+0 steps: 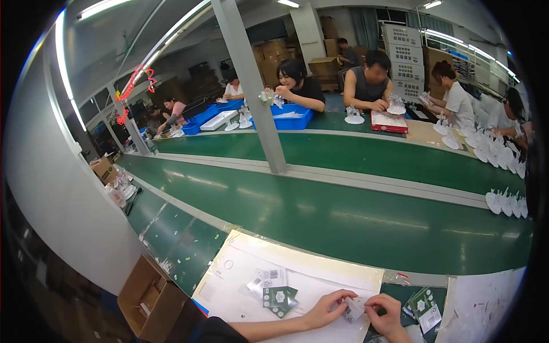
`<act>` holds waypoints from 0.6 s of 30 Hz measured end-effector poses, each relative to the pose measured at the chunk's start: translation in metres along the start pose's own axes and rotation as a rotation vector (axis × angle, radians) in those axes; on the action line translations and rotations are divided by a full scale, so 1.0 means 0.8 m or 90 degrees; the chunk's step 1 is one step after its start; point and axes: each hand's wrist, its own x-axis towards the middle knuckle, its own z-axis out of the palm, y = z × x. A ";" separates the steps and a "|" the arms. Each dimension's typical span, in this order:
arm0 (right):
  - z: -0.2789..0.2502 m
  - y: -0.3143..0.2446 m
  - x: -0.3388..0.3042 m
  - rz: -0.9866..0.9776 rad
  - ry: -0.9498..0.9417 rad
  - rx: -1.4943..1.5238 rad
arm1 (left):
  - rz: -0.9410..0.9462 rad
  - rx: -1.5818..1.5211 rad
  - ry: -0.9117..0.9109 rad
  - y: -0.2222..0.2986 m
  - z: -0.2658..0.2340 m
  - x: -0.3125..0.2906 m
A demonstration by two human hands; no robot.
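Note:
My left hand (330, 309) pinches a small clear plastic packet (354, 310) with white printing on it. From the other side, the fingertips of my right hand (386, 318) close on or against the packet's right edge. Both hands are over the right edge of a large white paper sheet (240, 297). Left of my hands, a small pile of green printed packets (279, 301) lies on the sheet, with white-labelled packets (267, 279) just beyond. More green and white packets (425, 311) lie on the green tabletop to the right of my right hand.
An open cardboard box (150, 297) stands at the lower left. Ahead runs a green conveyor belt (320, 211) with a metal post (251, 86). Several people work across it beside blue bins (289, 117) and a red tray (389, 122). White figurine-like pieces (506, 204) stand at the right.

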 end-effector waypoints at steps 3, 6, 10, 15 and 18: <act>-0.001 0.001 -0.002 0.015 0.016 0.006 | -0.014 -0.019 0.010 0.004 0.003 0.001; -0.002 0.002 -0.003 0.022 0.044 0.007 | -0.049 -0.036 0.007 0.008 0.009 0.002; -0.001 -0.003 0.000 -0.005 0.032 0.004 | -0.079 0.015 0.026 0.009 0.004 0.000; -0.005 0.007 0.000 -0.008 0.025 -0.003 | -0.005 0.074 0.010 0.012 0.007 0.004; -0.007 0.011 -0.003 0.023 0.028 -0.033 | 0.052 0.093 0.038 0.013 0.005 0.008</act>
